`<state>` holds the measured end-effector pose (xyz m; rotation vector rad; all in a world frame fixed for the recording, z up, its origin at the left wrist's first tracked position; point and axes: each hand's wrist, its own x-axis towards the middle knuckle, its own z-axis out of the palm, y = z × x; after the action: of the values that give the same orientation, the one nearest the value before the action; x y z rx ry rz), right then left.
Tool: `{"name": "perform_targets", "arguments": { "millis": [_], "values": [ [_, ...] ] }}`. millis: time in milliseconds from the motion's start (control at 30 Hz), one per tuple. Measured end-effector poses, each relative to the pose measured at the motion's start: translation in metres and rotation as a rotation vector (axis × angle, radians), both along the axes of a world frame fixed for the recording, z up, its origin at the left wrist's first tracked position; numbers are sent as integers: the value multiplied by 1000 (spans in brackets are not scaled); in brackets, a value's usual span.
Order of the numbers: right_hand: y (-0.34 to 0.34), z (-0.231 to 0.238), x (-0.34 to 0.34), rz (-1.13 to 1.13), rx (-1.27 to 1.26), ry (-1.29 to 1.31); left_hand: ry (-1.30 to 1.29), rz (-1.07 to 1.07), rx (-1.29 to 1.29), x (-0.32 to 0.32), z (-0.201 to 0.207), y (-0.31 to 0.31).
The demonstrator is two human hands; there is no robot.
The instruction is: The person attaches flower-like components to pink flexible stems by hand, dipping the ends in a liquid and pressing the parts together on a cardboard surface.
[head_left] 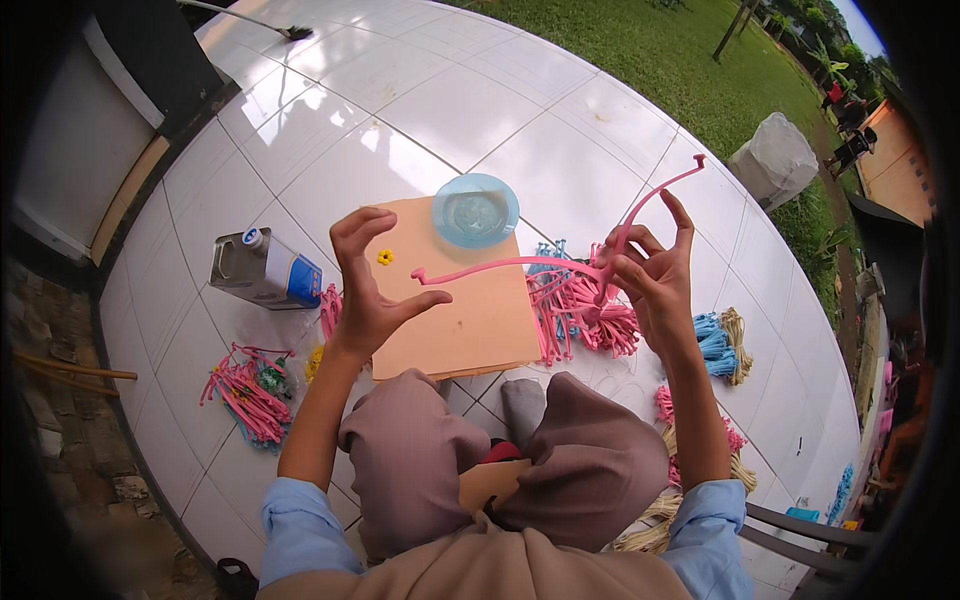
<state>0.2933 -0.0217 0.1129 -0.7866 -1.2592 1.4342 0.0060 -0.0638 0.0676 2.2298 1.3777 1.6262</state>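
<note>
A pink strip [500, 267] is in the right hand [655, 275], whose grip is clamped on it between its two knobbed ends — probably so both ends stay free. One end juts toward the left hand [365, 300], whose grip stands apart around that tip, seemingly without touching. Below both grips lies a tan board [460, 335]; a yellow flower piece [385, 257] sits beside the left grip, and a blue bowl [475, 210] stands beyond, perhaps out of the way. Under the right grip, bundled strips [605, 328] lie near, likely for easy reach.

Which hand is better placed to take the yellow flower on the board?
Probably your left hand: it's open, empty and appears close to the yellow flower; your right hand holds the pink strip.
</note>
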Motion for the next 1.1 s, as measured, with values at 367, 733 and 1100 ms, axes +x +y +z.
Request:
{"name": "perform_targets", "arguments": {
  "millis": [367, 733, 1100],
  "values": [
    [-11, 82, -13, -18, -19, -66, 672, -372, 589, 111, 90, 11],
    [-70, 47, 39, 131, 295, 23, 289, -413, -345, 160, 72, -18],
    [-73, 16, -4, -157, 34, -40, -169, -420, -532, 173, 59, -28]
  ]
}}
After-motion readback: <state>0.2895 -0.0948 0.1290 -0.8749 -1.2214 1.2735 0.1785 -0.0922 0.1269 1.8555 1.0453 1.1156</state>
